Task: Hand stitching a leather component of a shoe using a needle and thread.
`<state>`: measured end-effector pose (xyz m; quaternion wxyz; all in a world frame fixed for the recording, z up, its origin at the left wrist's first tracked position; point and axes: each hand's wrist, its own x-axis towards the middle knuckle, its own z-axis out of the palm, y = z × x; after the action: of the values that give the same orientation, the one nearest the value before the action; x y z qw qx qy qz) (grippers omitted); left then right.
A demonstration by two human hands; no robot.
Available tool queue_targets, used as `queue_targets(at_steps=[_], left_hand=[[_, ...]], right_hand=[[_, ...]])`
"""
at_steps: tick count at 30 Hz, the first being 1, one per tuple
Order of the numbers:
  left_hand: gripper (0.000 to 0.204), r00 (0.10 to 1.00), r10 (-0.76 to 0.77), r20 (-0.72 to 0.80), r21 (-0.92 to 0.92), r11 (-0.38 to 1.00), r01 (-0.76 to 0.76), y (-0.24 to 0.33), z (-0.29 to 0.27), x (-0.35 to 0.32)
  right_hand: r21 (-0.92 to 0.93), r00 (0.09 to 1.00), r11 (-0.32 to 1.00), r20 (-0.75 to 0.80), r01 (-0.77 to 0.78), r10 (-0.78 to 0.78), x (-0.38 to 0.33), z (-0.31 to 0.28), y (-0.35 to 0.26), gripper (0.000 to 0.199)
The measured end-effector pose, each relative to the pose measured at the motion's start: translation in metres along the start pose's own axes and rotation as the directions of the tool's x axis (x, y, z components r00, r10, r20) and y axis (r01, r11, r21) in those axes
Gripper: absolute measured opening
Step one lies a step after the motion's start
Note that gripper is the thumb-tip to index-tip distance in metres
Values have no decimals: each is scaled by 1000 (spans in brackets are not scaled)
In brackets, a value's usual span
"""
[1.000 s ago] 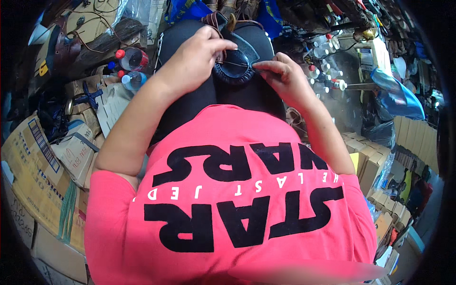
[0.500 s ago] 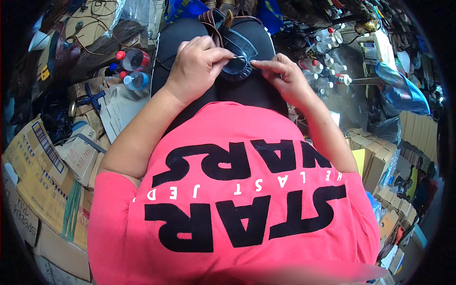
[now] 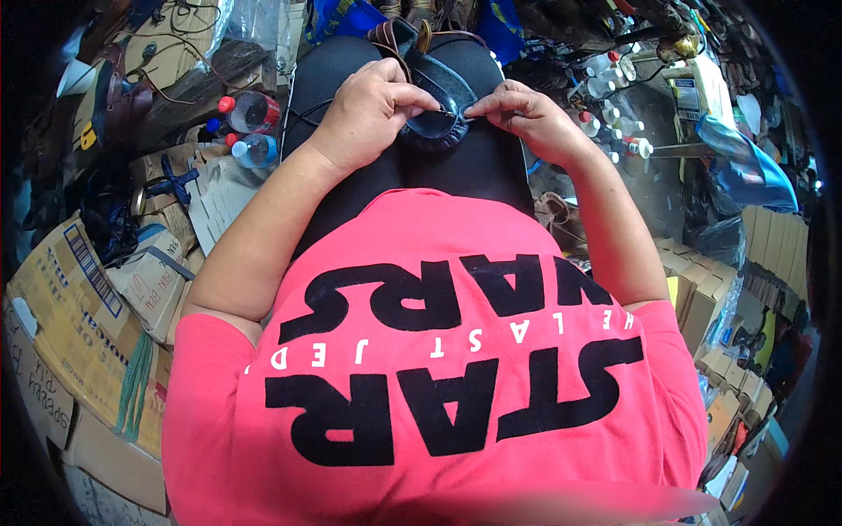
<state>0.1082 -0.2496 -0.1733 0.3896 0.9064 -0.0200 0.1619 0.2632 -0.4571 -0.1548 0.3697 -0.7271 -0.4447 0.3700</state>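
A dark shoe upper (image 3: 432, 133) with a gathered toe and a brown collar rests on my black-trousered thighs, toe toward me. My left hand (image 3: 368, 110) is closed in a pinch at the left side of its opening. From the right, my right hand (image 3: 529, 118) pinches with thumb and forefinger at the opposite edge. Between the two sets of fingertips runs something small and thin, too fine to make out as thread or needle. The fingertips hide what each hand grips.
Plastic bottles lie on the left, one with a red cap (image 3: 250, 112) and one blue (image 3: 254, 151). Several more bottles (image 3: 605, 83) stand at the right. Cardboard boxes (image 3: 79, 307) fill the lower left. A blue plastic bag (image 3: 745, 167) hangs at the right.
My right hand has shifted slightly right and up, its fingers drawn closer together. My left fingertips have moved a little right over the opening. The pale thin piece at them no longer shows clearly.
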Motion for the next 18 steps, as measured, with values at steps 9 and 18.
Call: queue_targets(at_steps=[9,18], left_hand=[[18,999,-22,27,13,1000,21,1,4,0],[15,970,149,194,-123,984,-126,-16,6,35]], right_hand=[[28,1000,999,20,-16,15,0,0,3,29],[6,996,1000,86,-21,20,11,-4,4,27]])
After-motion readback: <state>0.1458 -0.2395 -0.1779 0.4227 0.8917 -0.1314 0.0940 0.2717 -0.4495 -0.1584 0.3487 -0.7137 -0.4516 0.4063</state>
